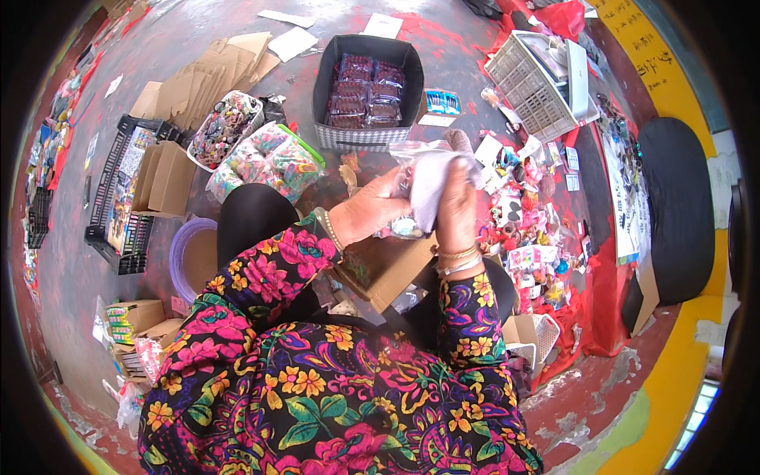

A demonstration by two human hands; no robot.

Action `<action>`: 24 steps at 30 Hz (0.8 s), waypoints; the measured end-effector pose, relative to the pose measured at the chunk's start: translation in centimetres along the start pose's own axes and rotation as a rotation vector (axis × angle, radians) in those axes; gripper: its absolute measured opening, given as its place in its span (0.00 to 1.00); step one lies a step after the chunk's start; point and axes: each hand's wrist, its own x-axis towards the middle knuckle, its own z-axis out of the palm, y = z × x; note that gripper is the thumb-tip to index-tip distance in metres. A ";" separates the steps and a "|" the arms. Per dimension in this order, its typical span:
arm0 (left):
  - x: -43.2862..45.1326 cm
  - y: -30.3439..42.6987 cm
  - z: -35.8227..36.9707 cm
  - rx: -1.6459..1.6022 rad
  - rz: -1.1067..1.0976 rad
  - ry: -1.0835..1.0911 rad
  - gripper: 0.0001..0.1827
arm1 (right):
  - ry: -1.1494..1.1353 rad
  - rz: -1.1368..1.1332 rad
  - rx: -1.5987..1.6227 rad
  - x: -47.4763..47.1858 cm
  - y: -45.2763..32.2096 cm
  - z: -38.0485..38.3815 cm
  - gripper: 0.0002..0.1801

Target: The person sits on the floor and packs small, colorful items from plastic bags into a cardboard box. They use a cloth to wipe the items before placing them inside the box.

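Observation:
My left hand [371, 208] grips a clear plastic bag [409, 151] with dark red items showing inside. My right hand [457, 205] holds a pale lilac cloth [428, 187] pressed against the bag, and the cloth covers much of it. A brownish fuzzy piece [457, 141] sticks up above the right hand. Under the hands, between the knees, sits an open cardboard box [404, 270], tilted. Beyond the hands stands a dark fabric bin [369, 139] with a houndstooth side, holding stacked clear packs of dark red items [359, 95].
A basket of hair ties [222, 127], a bin of bagged colourful items [273, 163] and a black crate [119, 196] stand left, beside a purple-rimmed tub [178, 261]. Small trinkets [528, 225] spread at right, below a white crate [528, 89]. Flattened cardboard [208, 77] lies ahead.

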 end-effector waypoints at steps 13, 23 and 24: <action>0.6 3.0 -2.7 -0.546 0.020 0.151 0.23 | -0.202 0.206 0.726 0.4 1.6 -0.5 0.31; 0.3 5.1 -3.8 -0.668 0.101 0.139 0.24 | -0.311 0.199 0.592 -0.7 1.6 0.1 0.26; 0.5 4.8 -3.7 -0.662 0.097 0.165 0.25 | -0.312 0.242 0.616 -1.0 1.4 0.9 0.25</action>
